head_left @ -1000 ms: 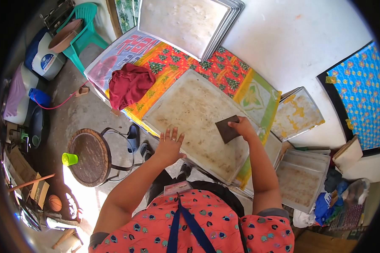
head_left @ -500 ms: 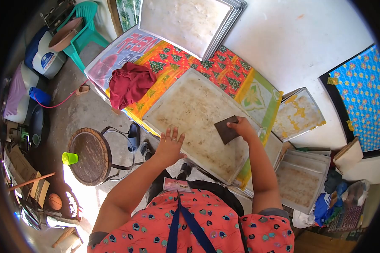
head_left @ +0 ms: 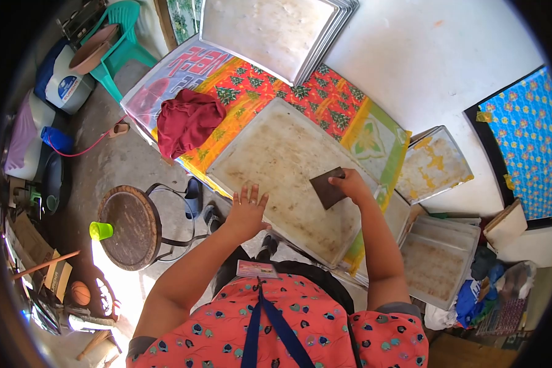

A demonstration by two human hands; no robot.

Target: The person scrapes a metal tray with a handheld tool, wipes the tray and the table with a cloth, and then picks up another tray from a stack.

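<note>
A stained metal baking tray (head_left: 276, 153) lies flat on a table with a patterned cover, its surface marked with brown spots. My right hand (head_left: 349, 184) grips the edge of a dark brown square sheet (head_left: 327, 188), perhaps sandpaper, which lies against the right part of the tray. Fingers spread, my left hand (head_left: 246, 214) rests at the tray's near left edge and holds nothing. A crumpled maroon cloth (head_left: 189, 122) sits on the cover to the left of the tray.
Several stacked trays (head_left: 264, 37) lean at the table's far end. More trays (head_left: 438, 257) stand low on the right, near a tray with yellow residue (head_left: 434, 164). On the left is a round stool (head_left: 129, 230) with a green cup (head_left: 101, 230); behind it, a green chair (head_left: 119, 43).
Almost nothing differs. The view has shifted very slightly; both hands and the dark sheet keep nearly the same places on the tray.
</note>
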